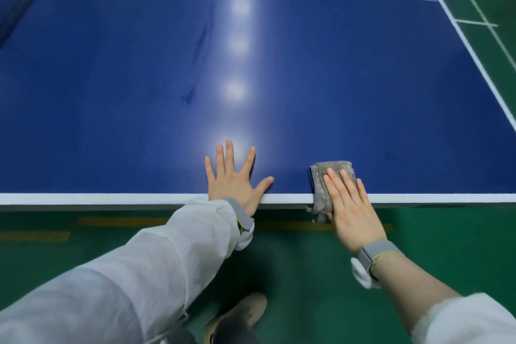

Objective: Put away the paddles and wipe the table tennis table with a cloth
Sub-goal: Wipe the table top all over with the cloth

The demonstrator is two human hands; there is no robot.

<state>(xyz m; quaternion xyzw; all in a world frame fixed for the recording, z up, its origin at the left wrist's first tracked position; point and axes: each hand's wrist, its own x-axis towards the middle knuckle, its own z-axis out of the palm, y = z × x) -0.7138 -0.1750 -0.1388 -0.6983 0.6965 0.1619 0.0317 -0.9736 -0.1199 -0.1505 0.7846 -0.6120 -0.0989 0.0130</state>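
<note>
Pressing the cloth (329,184) flat at the table (279,78) near edge, the right hand (349,209) keeps straight fingers; left hand (237,179) is spread beside it. Risk: overhanging cloth slipping off. No paddles visible.

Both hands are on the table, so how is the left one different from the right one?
The left hand lies bare on the blue table with fingers spread wide; the right hand presses a grey cloth with fingers together. The left rests mostly on the top; the right reaches past the near edge, where the cloth hangs over. Both lie flat and wear grey wristbands.
</note>
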